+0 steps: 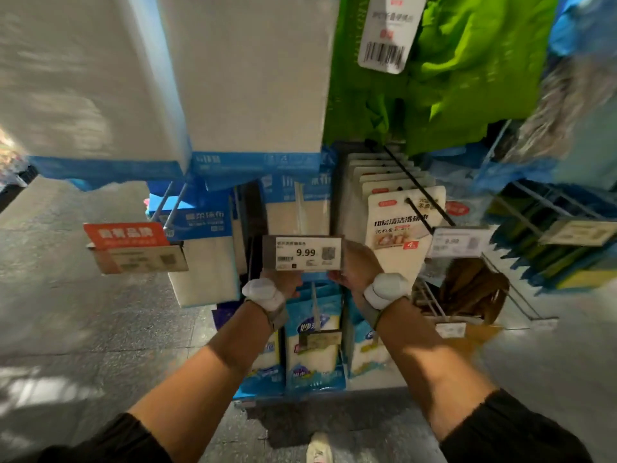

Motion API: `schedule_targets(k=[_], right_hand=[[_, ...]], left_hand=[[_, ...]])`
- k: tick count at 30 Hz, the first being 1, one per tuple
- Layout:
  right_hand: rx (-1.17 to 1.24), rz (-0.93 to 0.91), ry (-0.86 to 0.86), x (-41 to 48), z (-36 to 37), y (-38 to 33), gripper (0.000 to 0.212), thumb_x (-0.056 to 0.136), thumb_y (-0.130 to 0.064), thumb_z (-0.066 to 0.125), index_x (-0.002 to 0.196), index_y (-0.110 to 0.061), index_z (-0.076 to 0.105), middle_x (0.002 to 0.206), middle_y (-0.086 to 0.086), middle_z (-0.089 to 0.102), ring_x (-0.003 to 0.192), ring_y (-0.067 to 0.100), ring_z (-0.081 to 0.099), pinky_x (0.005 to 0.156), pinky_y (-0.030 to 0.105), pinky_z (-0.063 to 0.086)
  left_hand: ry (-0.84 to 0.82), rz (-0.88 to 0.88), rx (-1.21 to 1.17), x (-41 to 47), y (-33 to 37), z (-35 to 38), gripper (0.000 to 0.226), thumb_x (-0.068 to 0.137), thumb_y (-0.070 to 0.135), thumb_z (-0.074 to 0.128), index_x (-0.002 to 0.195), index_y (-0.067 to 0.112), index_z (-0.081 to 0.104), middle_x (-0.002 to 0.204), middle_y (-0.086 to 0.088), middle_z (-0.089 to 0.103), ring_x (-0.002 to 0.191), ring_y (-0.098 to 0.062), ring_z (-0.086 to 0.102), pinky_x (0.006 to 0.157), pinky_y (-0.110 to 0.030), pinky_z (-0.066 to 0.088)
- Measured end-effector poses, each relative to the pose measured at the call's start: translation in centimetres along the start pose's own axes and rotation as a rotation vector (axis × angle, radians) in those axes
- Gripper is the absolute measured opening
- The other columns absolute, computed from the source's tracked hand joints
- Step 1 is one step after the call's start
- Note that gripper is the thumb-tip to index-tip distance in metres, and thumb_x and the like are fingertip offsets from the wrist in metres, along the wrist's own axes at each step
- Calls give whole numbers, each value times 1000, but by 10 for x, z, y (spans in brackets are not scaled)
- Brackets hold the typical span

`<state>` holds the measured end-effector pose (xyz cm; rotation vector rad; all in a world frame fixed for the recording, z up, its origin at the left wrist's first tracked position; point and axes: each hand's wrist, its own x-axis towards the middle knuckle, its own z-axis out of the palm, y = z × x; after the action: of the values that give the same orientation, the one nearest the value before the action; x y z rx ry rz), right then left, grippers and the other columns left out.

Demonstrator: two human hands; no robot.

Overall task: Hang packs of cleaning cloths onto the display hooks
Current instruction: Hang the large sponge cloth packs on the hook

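The left hand (282,285) and the right hand (354,267) were up behind the 9.99 price tag (302,252), which hid their fingers, so their grip could not be told, and a blue-and-white cloth pack (282,217) hung just above them.

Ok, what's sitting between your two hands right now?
The 9.99 price tag spans the gap between the left hand and the right hand, seen in the head view.

Black sleeves (500,429), white wrist pods (387,289) — grey straps (277,317)
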<state>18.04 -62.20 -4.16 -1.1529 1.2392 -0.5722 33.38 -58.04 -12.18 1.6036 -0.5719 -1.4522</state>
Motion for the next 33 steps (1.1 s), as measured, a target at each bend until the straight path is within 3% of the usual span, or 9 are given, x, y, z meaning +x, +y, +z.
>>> schedule_targets(k=[2,5,10,14,18,23,26,30,33], right_hand=[[33,-22,3,-22,-6,12,22,99,-21,54,101,-7,71,85,7,71,75,18,65,79,36,50],[86,-29,98,-45,-25,28,26,101,-27,54,91,-10,70,81,7,71,71,19,67,74,31,52],[119,-37,247,-95,-76,50,35,101,-37,53,85,-11,71,78,7,73,62,18,69,61,26,52],[76,-35,390,-141,-130,75,42,97,-48,53,80,-16,75,79,1,77,73,20,72,70,33,52],[112,-73,519,-199,-182,107,48,100,-44,51,64,-17,69,69,4,72,66,22,65,71,37,51],[60,-5,718,-286,-267,172,54,92,-56,52,62,-16,72,72,7,75,75,29,70,75,40,55],[61,-12,787,-330,-306,208,43,95,-43,57,68,-13,71,66,8,66,63,22,60,66,35,49],[-23,15,978,-393,-357,271,1,89,-18,67,88,-19,67,77,-1,66,67,16,60,67,34,53],[72,128,1066,-440,-393,318,11,81,-12,71,90,-16,67,81,2,66,71,18,61,73,39,55]], left_hand=[[-87,-21,73,-41,9,27,20,106,18,49,88,12,57,82,-6,58,70,-20,54,64,-28,38],[-83,37,142,-68,7,52,32,102,28,57,76,11,62,71,-6,64,64,-18,59,65,-30,47],[-145,159,295,-113,-9,109,35,100,30,58,74,8,66,73,-14,69,63,-21,64,59,-28,49],[-263,240,384,-145,-25,157,29,101,26,58,81,7,68,73,-10,68,63,-19,62,50,-20,48],[-329,295,465,-173,-51,209,31,101,28,58,80,8,71,69,-5,68,62,-18,63,51,-20,49],[-503,314,640,-219,-95,297,39,103,32,53,71,13,65,62,-3,63,59,-16,59,53,-24,47],[-517,338,680,-247,-120,340,39,104,31,54,70,12,64,60,-2,63,52,-11,59,49,-20,47],[-608,305,704,-281,-160,395,40,102,31,57,66,14,65,62,-5,66,58,-18,63,57,-27,49],[-664,265,723,-308,-189,434,37,101,33,58,70,14,65,67,-6,66,65,-22,65,59,-27,49]])
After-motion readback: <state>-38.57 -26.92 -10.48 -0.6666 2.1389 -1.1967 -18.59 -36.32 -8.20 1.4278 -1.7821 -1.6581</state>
